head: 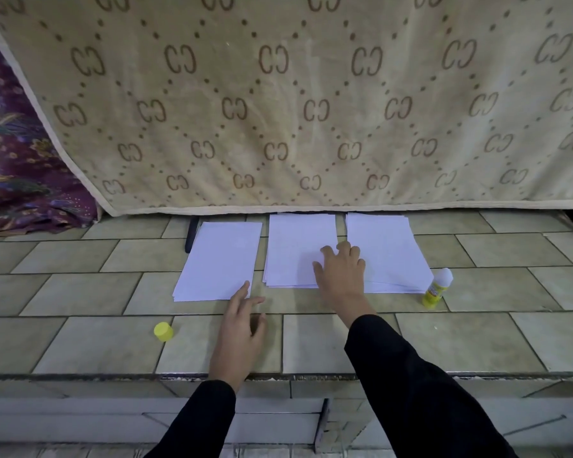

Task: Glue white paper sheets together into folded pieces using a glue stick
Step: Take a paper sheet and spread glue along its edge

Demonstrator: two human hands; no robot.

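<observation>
Mid-task: three white paper piles frame centre; right hand [339,269] flat on middle pile [295,249], left hand [242,322] spread, empty. Uncapped glue stick [437,287] stands right, cap [163,331] lower left.

Pale tiled ledge [80,342], with white paper in a row toward the back: left stack [219,262], middle stack [295,249], right stack [387,252], narrow gaps between. Just beside the right stack's near corner, an uncapped glue stick [437,287]; well apart at front left, a yellow cap [163,331]. Beside the left stack's far corner, a slim dark object [191,234], partly hidden; at far left, purple cloth [20,180].
</observation>
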